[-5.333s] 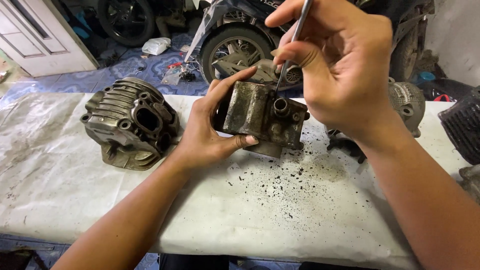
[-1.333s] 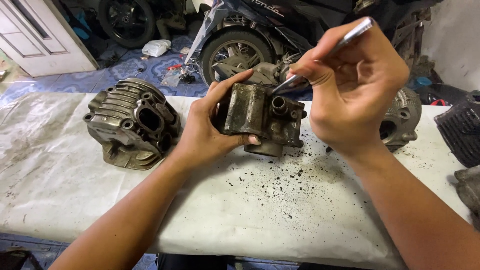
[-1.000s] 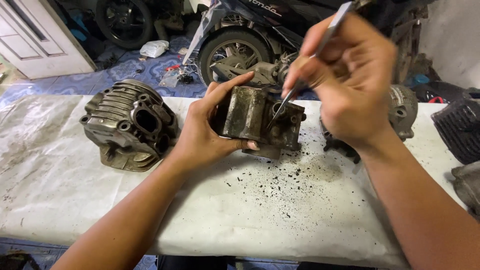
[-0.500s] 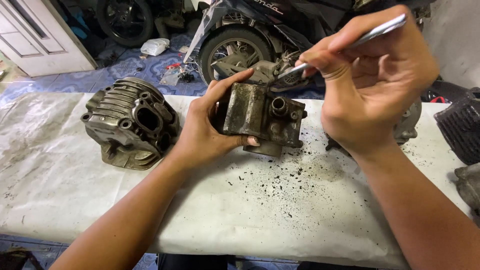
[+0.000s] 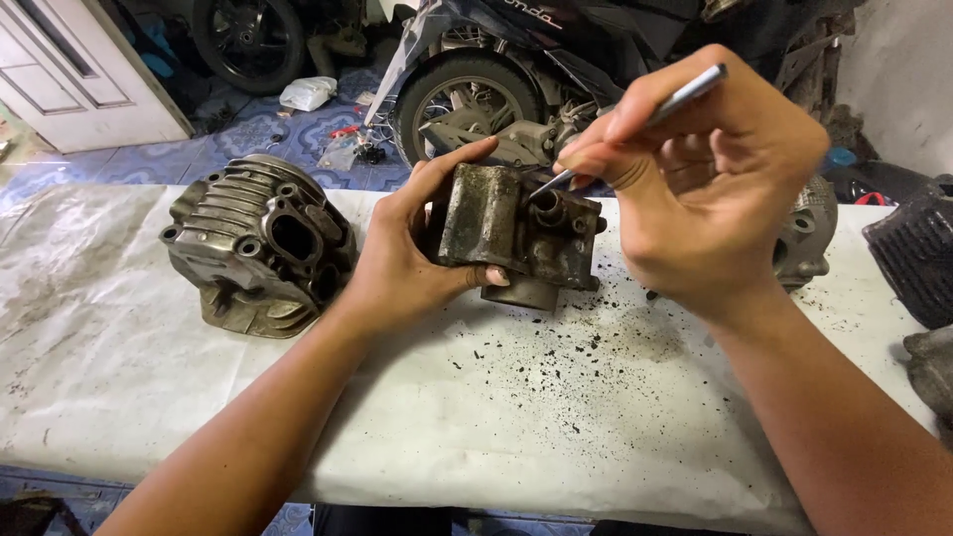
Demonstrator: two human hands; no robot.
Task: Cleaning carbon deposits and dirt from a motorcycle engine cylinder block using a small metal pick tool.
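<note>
Gripping engine part (image 5: 516, 233) and metal pick (image 5: 635, 124), hands work over speckled cloth (image 5: 516, 397) (motorcycle (image 5: 516, 69) behind).

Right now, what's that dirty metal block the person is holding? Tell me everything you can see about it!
The metal block is a grimy engine part, dull grey-brown cast metal with dark stains. It has a flat rusty-looking face, round openings on top and a short round collar underneath. The left hand grips it just above the white-covered table. The right hand pokes a thin metal tool into one top opening. Black crumbs lie scattered below it.
</note>
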